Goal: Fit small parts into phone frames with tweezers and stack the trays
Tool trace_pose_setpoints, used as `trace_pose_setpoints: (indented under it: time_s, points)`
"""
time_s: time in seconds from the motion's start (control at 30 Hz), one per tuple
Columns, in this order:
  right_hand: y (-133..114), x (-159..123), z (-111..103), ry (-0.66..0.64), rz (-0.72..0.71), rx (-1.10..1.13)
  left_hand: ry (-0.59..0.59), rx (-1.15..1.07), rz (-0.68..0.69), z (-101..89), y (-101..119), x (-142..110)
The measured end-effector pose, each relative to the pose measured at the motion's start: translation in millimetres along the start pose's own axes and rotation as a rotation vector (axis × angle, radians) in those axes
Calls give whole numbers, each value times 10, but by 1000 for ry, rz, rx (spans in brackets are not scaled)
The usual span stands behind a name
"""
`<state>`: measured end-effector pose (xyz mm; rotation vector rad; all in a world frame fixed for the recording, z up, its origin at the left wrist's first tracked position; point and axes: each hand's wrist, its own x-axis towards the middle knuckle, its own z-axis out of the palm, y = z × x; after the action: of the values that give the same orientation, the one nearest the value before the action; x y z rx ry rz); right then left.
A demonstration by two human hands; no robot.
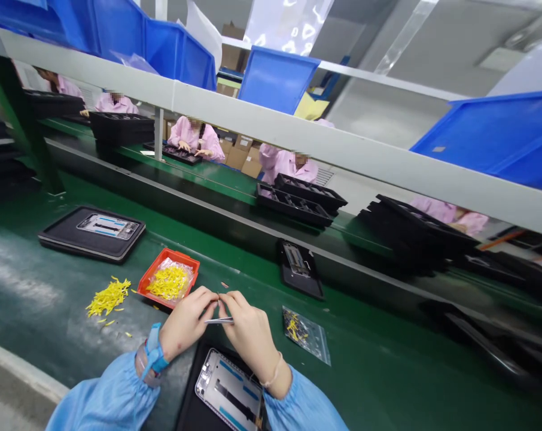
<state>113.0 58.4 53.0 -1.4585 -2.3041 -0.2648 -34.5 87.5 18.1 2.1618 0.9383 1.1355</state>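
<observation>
My left hand (188,317) and my right hand (248,326) meet fingertip to fingertip above a phone frame. The left fingers are pinched together; whatever they grip is too small to make out. Slim silver tweezers (219,321) stick out of my closed right hand, pointing left. Below lies the silver phone frame (228,389) with blue strips, on a black tray (188,407), partly covered by my right hand and sleeve. Just beyond my left hand stands a red bin (191,261) holding small yellow pieces (169,282) in a clear bag.
Loose yellow pieces (108,297) are heaped left of the bin. A zip bag (307,335) lies to the right. Other phone frames rest on a black tray (55,230) and a black holder (300,269). Across the raised divider, people in pink work beside stacked trays (122,129).
</observation>
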Motion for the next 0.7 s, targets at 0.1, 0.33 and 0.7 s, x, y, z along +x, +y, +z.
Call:
trace_pose_setpoints:
  time_s: [0.1,0.33,0.7]
  points:
    - [7,81,42,-41,-67,-40,-4,97,-5,-49,-35,2]
    - [50,503,73,55,70,201,364,334,-161,-383,-217,29]
    - [-25,1056,621,-152,331,778,438,186,-296,-567,-400,26]
